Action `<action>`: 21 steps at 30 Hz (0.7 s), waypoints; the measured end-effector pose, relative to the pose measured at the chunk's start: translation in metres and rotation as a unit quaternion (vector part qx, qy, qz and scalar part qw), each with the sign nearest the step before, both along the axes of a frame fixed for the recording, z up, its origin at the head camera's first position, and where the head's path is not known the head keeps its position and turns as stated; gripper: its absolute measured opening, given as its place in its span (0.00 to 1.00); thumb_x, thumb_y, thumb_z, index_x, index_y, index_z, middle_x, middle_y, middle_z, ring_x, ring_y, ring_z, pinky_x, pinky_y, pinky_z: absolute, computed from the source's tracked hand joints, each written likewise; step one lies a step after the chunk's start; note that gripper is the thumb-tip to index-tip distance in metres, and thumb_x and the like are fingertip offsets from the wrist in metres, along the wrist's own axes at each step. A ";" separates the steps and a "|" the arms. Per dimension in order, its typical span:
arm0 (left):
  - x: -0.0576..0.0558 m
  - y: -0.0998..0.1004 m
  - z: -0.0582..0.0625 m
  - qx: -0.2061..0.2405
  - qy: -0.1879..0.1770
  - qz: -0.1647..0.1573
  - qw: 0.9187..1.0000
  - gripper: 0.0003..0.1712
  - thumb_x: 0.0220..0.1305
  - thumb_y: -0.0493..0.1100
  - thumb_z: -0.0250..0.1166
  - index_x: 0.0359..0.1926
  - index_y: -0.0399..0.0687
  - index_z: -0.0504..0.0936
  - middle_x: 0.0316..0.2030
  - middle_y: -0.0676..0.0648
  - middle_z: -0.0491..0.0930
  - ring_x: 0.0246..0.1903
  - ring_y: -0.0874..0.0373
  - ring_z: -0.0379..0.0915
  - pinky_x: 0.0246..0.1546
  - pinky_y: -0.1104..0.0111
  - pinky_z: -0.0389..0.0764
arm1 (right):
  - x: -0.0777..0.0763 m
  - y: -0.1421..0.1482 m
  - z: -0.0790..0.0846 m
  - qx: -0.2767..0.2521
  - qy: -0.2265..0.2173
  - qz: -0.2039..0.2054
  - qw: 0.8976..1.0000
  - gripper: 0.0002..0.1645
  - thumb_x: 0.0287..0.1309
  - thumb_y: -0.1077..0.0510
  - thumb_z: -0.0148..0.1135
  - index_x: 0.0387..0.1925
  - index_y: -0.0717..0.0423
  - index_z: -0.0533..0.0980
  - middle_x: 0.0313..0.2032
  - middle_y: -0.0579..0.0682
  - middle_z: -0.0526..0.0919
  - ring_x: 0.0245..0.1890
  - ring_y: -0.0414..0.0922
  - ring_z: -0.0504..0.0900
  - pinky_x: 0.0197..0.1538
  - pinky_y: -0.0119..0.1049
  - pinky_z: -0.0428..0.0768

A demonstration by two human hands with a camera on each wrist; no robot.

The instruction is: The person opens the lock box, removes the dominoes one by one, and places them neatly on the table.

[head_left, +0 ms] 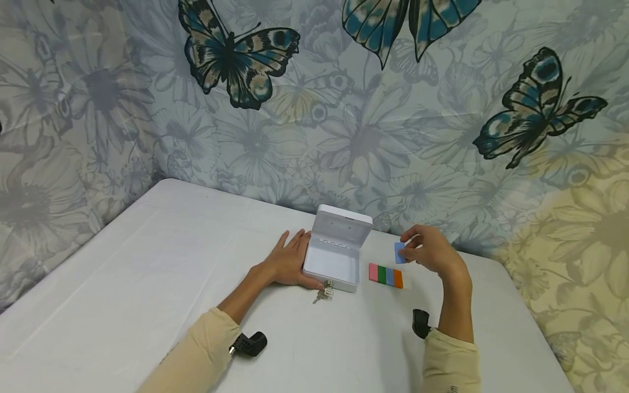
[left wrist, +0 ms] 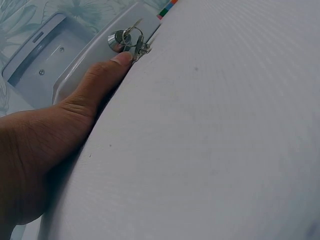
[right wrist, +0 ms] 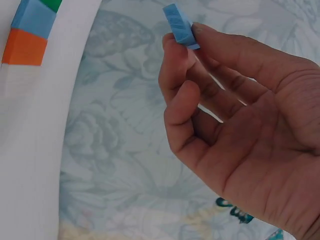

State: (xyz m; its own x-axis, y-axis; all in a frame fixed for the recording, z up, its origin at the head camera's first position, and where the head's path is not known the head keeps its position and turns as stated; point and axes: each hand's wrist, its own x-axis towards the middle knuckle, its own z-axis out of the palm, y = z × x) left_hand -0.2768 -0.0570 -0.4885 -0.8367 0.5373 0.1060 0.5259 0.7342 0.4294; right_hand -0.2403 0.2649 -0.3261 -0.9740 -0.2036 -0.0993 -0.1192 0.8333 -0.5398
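Note:
A white metal cash box (head_left: 332, 279) stands on the table with its lid (head_left: 342, 225) raised; its inside is bare. My left hand (head_left: 286, 263) lies along the box's left side with fingers extended. Its thumb (left wrist: 102, 80) reaches along the front to just beside the lock (left wrist: 118, 42). Keys (head_left: 321, 296) on a ring hang from that lock. Between thumb and fingertips, my right hand (head_left: 430, 252) pinches a small blue sticky note pad (right wrist: 179, 25), held up right of the box. Below it on the table lies a row of pink, green, blue and orange sticky note pads (head_left: 385, 276).
The white table (head_left: 196, 240) runs up to a wall covering (head_left: 275, 136) printed with butterflies and flowers, close behind the box lid. Black wrist devices (head_left: 249, 344) sit at both sleeves.

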 end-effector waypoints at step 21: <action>0.007 -0.001 0.013 -0.007 -0.012 0.002 1.000 0.75 0.53 0.73 0.74 0.82 0.36 0.44 0.83 0.37 0.49 0.85 0.41 0.38 0.82 0.39 0.38 | -0.013 0.044 -0.030 0.051 -0.110 -0.081 0.989 0.19 0.60 0.69 0.66 0.51 0.75 0.74 0.34 0.59 0.84 0.31 0.46 0.84 0.35 0.36 0.78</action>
